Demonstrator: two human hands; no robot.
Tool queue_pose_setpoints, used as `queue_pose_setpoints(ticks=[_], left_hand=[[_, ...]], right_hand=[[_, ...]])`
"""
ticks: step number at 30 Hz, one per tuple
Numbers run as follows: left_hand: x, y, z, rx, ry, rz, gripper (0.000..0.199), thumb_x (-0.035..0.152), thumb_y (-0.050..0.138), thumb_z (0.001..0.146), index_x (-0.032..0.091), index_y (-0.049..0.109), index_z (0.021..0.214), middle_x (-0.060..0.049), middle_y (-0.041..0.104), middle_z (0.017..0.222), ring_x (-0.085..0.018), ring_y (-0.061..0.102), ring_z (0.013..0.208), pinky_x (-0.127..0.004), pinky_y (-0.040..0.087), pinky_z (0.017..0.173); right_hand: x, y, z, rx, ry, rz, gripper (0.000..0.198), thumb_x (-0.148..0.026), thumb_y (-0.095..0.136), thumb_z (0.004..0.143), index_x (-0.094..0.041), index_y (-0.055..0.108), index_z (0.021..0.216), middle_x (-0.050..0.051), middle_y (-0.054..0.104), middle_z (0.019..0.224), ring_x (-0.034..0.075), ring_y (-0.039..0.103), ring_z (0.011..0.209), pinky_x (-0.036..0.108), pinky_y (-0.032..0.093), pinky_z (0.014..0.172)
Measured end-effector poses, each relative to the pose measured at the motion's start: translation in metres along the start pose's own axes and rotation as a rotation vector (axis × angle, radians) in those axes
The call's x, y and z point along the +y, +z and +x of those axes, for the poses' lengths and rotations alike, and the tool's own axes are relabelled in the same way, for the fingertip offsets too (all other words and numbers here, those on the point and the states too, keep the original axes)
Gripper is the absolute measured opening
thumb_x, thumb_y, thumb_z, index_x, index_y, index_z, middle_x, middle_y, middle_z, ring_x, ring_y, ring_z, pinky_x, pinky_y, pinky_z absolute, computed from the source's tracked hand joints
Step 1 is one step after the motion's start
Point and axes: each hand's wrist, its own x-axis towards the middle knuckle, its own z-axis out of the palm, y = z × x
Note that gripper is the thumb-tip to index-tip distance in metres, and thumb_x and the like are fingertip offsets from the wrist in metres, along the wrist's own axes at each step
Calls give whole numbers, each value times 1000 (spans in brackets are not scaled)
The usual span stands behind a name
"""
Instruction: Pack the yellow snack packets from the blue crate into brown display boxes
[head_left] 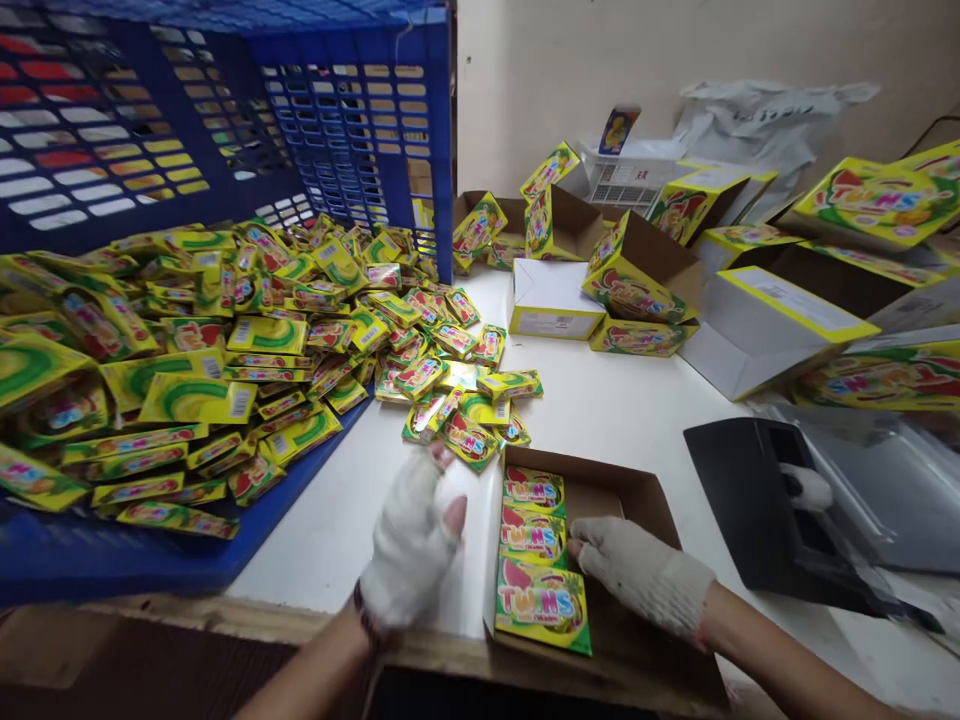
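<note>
My left hand (412, 540), in a white fingerless glove, reaches over the white table just short of a loose heap of small yellow-green TWINS boxes (470, 440). Its thumb stands apart from the fingers; motion blurs it slightly. Inside an open brown carton (622, 480) is my right hand (630, 565), gloved likewise. Its fingers are curled together, tips against the right edge of the packed boxes; anything within them is hidden. Three TWINS boxes (534, 535) show face up in a row along the carton's left side.
At left, a blue plastic crate (442, 150) lies on its side, many boxes spilling from it. Several printed display cartons (645, 270) are stacked along the back and right. A black device (742, 500) and clear plastic (862, 480) lie to the right.
</note>
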Motion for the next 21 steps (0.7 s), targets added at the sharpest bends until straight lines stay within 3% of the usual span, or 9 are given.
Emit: queue_pose_setpoints(ticks=[1,3,6,10,12,14,18,21], left_hand=[[-4,-1,22,79,4,42,50,32,69,72,20,59,120,-13,56,130,-32,44,130,-47,29,115],[-11,-5,61,91,-82,34,41,32,76,62,20,65,99,-11,63,110,-33,49,122,-47,34,110],[-17,-14,88,71,-200,-42,24,37,68,71,19,62,86,-5,63,84,-25,61,92,-42,49,89],[-1,-22,65,78,-382,-443,39,47,64,76,17,54,99,1,60,74,-11,57,59,-26,50,59],[17,-19,45,44,-494,-680,47,46,72,70,18,50,100,3,61,72,-10,58,57,-24,51,59],[35,-10,29,-45,-544,-779,48,42,77,67,19,48,98,2,64,72,-11,62,61,-27,54,63],[54,3,15,-255,-469,-698,36,42,71,75,18,53,96,0,66,79,-12,63,67,-27,54,66],[47,1,14,-172,-332,-486,31,45,61,83,18,58,97,-2,64,88,-11,59,71,-24,52,65]], right_hand=[[-7,-6,-1,24,-36,-69,20,-28,48,85,-19,61,73,3,65,73,16,58,65,27,43,61],[-21,-17,-5,95,-112,-188,20,-25,46,85,-19,60,72,5,67,78,18,59,71,29,43,66],[-38,-28,-9,233,-185,-227,23,-27,42,86,-20,62,77,7,69,84,21,61,77,33,44,72],[-49,-26,-6,324,-281,-10,30,-36,42,86,-20,67,92,7,71,93,23,63,85,34,47,78],[-55,-20,-1,303,-316,106,32,-37,46,85,-19,67,99,7,71,95,23,64,88,34,49,79],[-61,-13,4,287,-381,217,36,-38,51,83,-17,64,111,7,70,100,23,63,92,34,50,81],[-63,-18,3,313,-482,270,37,-36,52,84,-17,59,114,9,68,110,22,62,94,35,50,83],[-50,-40,-6,293,-390,101,27,-29,52,83,-19,59,107,5,69,100,19,61,87,30,48,76]])
